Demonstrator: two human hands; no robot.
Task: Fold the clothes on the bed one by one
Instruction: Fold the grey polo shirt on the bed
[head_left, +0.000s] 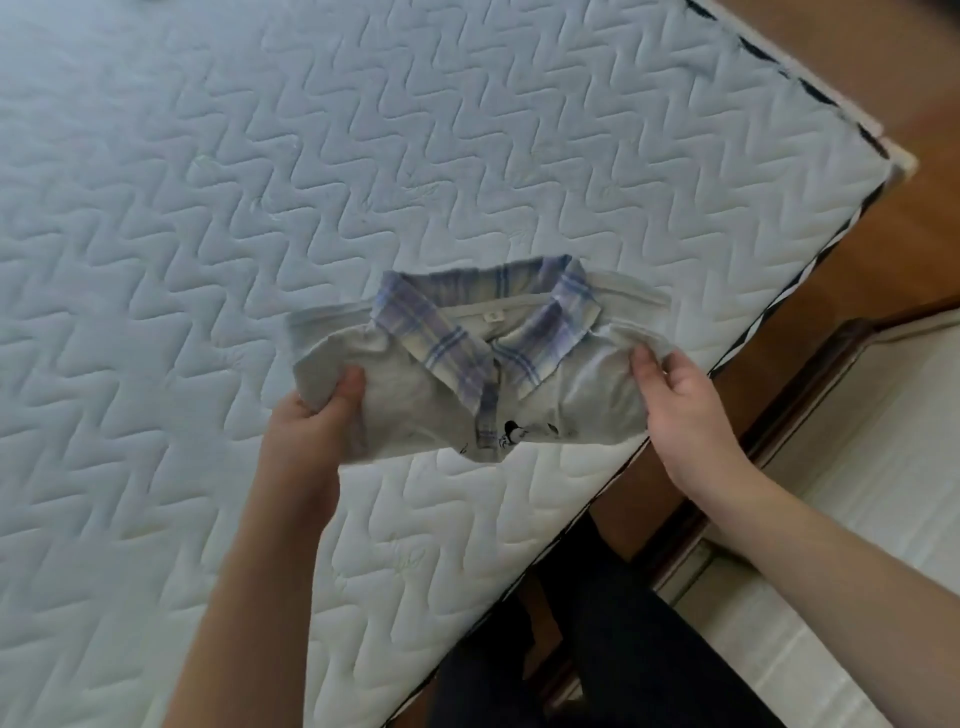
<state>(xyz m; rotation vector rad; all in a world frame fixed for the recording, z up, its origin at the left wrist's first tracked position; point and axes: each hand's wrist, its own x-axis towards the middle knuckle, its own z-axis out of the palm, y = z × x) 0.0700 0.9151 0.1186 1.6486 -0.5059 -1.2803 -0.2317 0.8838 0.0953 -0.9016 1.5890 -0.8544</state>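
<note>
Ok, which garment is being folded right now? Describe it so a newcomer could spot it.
Start at the white quilted mattress and go to its near edge by the wooden floor. The small folded grey shirt is there, gripped at its sides by the left hand and the right hand. Its blue plaid collar and small black chest print mark it out.

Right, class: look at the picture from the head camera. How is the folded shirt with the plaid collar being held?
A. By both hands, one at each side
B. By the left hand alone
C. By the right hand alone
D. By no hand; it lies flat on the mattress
A: the left hand grips one side of the shirt and the right hand the other.
</note>
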